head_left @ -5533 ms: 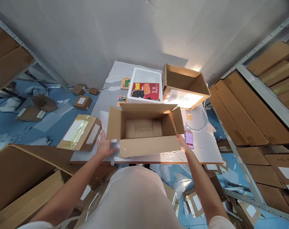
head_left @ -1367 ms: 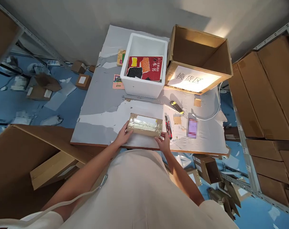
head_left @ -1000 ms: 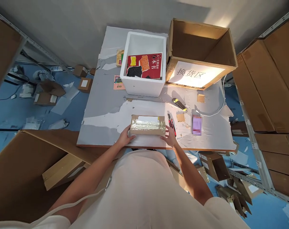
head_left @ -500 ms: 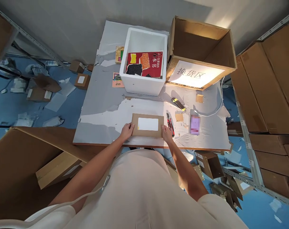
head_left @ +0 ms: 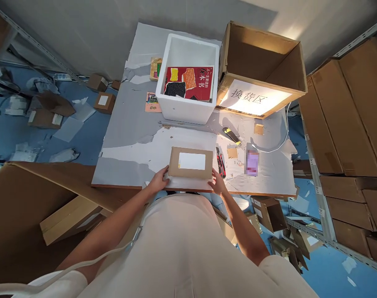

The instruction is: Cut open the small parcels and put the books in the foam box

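Note:
A flat brown cardboard box point(head_left: 175, 163) with a white label point(head_left: 192, 161) on top lies on the table near its front edge. My left hand point(head_left: 159, 181) is at the box's lower left corner, thumb and fingers apart; fingertips are at or just off its side. At the lower right corner my right hand point(head_left: 218, 182) is likewise open, fingertips by the edge; whether they touch I cannot tell. A red and black utility knife point(head_left: 221, 162) lies just right of the box, close to my right hand. Farther back is a black and yellow cutter point(head_left: 231, 135).
A white foam box point(head_left: 186, 110) holding a red book point(head_left: 197, 82) stands at the back, beside an open carton point(head_left: 259, 78) with a handwritten sign. A purple blurred item point(head_left: 252, 162) and a white cable point(head_left: 274, 150) lie right. A big carton point(head_left: 17, 207) stands left; shelved cartons point(head_left: 340, 120) right.
Both hands have loosened from the box's sides and slid toward me to its near corners. The box now rests on the table. My view has shifted slightly.

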The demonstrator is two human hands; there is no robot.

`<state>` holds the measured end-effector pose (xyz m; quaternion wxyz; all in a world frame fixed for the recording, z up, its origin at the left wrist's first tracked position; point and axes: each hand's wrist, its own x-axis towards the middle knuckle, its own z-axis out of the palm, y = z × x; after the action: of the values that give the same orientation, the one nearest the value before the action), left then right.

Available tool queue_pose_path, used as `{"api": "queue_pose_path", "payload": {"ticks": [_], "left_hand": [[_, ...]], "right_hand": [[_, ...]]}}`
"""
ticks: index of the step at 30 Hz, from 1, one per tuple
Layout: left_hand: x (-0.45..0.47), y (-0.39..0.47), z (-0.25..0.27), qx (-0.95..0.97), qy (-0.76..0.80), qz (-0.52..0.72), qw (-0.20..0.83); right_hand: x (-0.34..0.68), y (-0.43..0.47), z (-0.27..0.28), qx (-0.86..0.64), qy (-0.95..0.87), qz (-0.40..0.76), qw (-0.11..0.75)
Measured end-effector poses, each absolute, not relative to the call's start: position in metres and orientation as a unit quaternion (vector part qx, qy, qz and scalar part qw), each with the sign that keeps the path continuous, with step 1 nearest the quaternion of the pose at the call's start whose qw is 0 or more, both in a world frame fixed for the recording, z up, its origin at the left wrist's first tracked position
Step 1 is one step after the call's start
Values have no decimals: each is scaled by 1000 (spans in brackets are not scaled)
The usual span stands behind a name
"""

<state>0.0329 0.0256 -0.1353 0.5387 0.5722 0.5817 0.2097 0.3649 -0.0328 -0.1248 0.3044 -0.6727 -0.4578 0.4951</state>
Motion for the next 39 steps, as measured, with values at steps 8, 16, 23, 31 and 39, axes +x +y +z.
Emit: {"api": "queue_pose_path", "payload": {"ticks": [8,16,23,31,39], "left_hand": [[47,17,-122,515,591,252,567],[55,41,-70,547,709,173,410],[59,41,-72,539,711,181,414],[44,27,-91,518,679,230,466],[35,7,-113,550,585,218,555]], "right_hand": [[350,-26,-95,-647,-450,529,313],[347,3,-65,-728,-520,384,227],[346,0,-78,-724,-451,448,269],[356,-18,-94,-668,-426,523,314],[357,-33,-114,-659,-485,509,267]]}}
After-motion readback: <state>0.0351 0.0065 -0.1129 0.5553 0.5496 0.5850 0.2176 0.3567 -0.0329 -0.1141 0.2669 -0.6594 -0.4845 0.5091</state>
